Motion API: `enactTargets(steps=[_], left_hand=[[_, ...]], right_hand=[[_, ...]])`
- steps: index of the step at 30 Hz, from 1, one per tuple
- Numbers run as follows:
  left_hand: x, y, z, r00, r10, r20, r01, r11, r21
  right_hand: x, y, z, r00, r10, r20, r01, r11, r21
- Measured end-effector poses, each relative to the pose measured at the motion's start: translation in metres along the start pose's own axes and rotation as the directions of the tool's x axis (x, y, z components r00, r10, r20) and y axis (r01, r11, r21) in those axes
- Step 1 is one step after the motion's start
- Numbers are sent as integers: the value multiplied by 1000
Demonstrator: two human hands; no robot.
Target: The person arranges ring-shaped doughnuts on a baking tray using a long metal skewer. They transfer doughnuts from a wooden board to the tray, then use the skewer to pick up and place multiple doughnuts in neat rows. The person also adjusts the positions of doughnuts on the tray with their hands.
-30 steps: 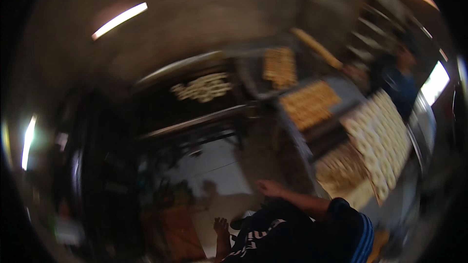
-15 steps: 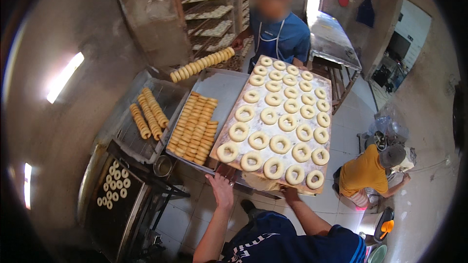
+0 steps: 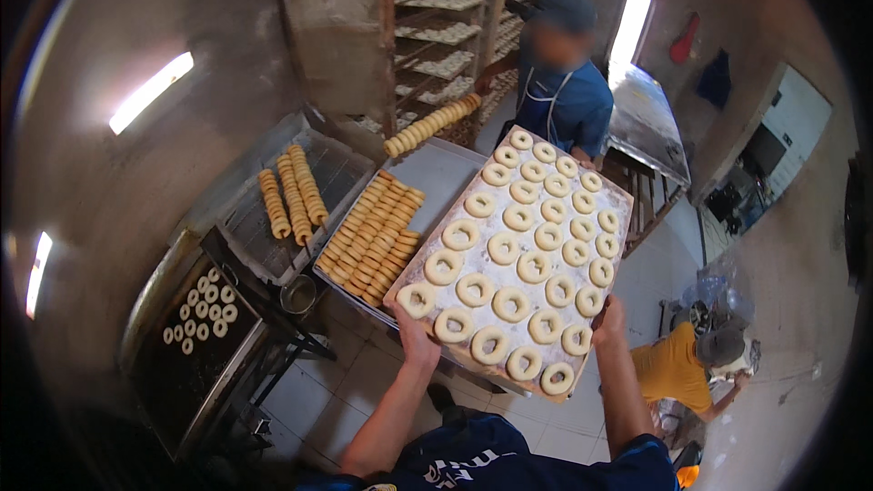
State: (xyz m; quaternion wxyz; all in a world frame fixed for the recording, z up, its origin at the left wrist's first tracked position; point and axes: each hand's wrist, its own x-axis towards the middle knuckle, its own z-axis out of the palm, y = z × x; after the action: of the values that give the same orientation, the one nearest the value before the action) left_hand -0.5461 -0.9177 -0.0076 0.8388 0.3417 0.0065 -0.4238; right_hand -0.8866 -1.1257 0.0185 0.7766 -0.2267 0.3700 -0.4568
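Observation:
My left hand (image 3: pixel 417 342) grips the near left corner of a flat floured wooden board (image 3: pixel 506 275). On the right edge, close to the near right corner, my right hand (image 3: pixel 611 321) is closed round the board. Rows of pale dough rings (image 3: pixel 476 346) lie across it, smaller toward the far end. The board tilts over the right part of a metal tray (image 3: pixel 446 164). In the tray's left part lie rows of golden baked rings (image 3: pixel 368 241). My fingers beneath the board are hidden.
Across from me a person in blue (image 3: pixel 582 107) holds a stick of rings (image 3: pixel 432 125); their other hand is near the board's far end. Left are a wire-mesh tray (image 3: pixel 245 205) and dark griddle (image 3: pixel 173 382) with rings. Someone in yellow (image 3: pixel 673 368) bends at right.
My right hand has gone from the board's near edge to its right edge. My left hand has come up onto the near left corner. The whole view has shifted.

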Motion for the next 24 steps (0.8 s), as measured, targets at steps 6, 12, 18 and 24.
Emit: enactTargets(steps=[6,12,18,24], left_hand=[[-114,54,28,954,274,-124,-281,959,-35],[-291,78,-2,895,414,-164,-430,899,-82],[-404,96,-104,704,603,-375,-664,747,-47],[-487,126,-210,359,820,-446,-582,571,580]], right_hand=[[-27,20,50,977,202,66,-209,969,129],[-131,90,188,884,441,155,-459,881,113],[-261,293,249,776,629,53,-617,774,-144],[-345,421,204,625,780,25,-586,490,-646]])
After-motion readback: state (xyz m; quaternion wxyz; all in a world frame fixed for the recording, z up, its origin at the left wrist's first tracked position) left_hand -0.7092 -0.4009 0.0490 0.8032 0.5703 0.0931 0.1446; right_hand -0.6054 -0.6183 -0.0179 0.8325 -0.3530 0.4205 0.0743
